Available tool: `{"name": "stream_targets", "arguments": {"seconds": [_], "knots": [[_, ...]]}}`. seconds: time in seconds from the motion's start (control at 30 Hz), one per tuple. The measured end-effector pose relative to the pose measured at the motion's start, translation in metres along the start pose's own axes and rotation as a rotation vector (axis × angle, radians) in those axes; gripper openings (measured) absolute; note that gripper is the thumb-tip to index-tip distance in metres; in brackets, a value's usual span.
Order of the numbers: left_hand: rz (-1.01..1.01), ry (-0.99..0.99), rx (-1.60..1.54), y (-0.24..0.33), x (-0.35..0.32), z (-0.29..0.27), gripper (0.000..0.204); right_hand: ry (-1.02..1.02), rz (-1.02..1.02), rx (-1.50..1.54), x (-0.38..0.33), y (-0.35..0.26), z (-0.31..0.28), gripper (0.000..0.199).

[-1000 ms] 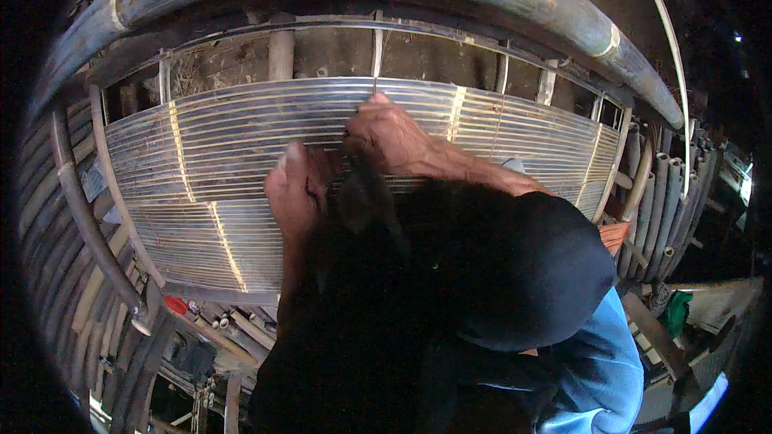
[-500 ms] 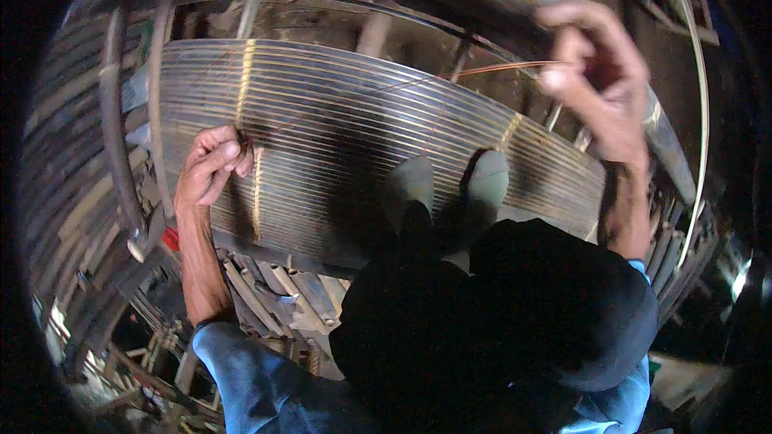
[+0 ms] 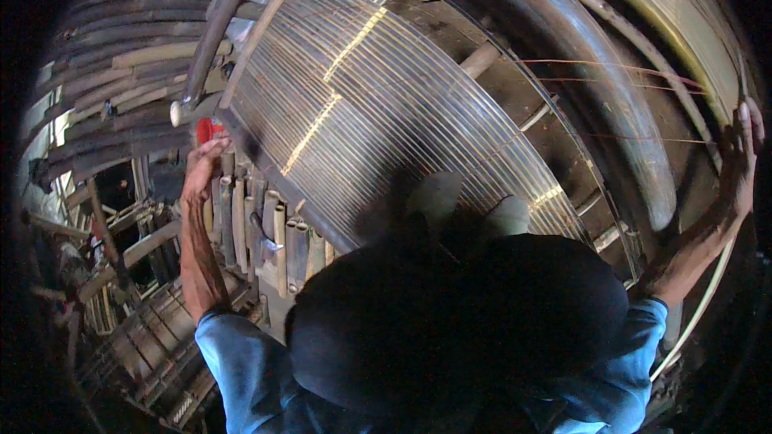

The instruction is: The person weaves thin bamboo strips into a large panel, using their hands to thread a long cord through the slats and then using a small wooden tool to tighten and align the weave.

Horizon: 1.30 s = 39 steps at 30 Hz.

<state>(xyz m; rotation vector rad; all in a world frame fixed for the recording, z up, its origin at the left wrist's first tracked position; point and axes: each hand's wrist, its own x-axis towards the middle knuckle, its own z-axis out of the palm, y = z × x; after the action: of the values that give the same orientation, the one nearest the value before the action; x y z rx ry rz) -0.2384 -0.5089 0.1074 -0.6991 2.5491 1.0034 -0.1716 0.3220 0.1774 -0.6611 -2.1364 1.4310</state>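
My left hand [image 3: 204, 165] is at the left corner of a slatted panel [image 3: 386, 80], its fingers closed at the lower edge of a red object [image 3: 209, 128]. The object's exact kind is unclear. My right arm reaches far out to the right. That right hand [image 3: 744, 153] has its fingers stretched upward beside a long pale strip [image 3: 724, 261], with no clear grip on it. Thin copper-coloured wires [image 3: 611, 66] run across toward the right side. Pale yellow bindings [image 3: 355, 40] cross the panel's dark, narrow slats. Both of my feet [image 3: 508, 214] are on the panel.
A thick, shiny bamboo pole [image 3: 595, 40] curves beyond the panel. Stacked dark poles [image 3: 145, 32] fill the upper left. Several upright bamboo tubes [image 3: 281, 249] stand below the panel's near edge, with a slatted wooden piece [image 3: 161, 337] at lower left.
The view has turned, tilting the panel. My left hand has left the panel's binding for the red object. My right hand has moved outward to the far right, away from the wire it pinched.
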Motion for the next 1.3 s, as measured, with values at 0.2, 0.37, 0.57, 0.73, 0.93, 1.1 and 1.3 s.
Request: {"name": "stream_targets", "arguments": {"seconds": [0.2, 0.37, 0.57, 0.73, 0.93, 1.1, 1.3], "knots": [[-0.270, 0.385, 0.194, -0.106, -0.079, -0.150, 0.047, -0.138, -0.116, -0.236, 0.022, 0.017, -0.014, 0.035], [-0.455, 0.418, 0.699, -0.157, -0.138, -0.250, 0.049, -0.307, -0.153, -0.197, -0.021, -0.005, 0.034, 0.021], [-0.429, -0.094, 1.144, -0.085, -0.044, -0.200, 0.051, -1.398, -0.199, -0.208, -0.081, -0.055, 0.110, 0.012], [0.511, -0.104, 0.645, 0.039, 0.093, -0.021, 0.050, -1.830, -0.485, -0.571, -0.122, -0.060, 0.199, 0.035], [1.108, -0.001, 0.471, 0.146, 0.209, 0.175, 0.046, -1.425, -0.259, -0.668, -0.096, -0.086, 0.253, 0.042], [1.314, 0.142, 0.374, 0.188, 0.284, 0.240, 0.041, -1.351, -0.064, -0.725, -0.085, -0.101, 0.276, 0.044], [1.422, 0.146, 0.272, 0.175, 0.306, 0.248, 0.019, -1.531, -0.260, -1.046, -0.077, -0.109, 0.312, 0.053]]}}
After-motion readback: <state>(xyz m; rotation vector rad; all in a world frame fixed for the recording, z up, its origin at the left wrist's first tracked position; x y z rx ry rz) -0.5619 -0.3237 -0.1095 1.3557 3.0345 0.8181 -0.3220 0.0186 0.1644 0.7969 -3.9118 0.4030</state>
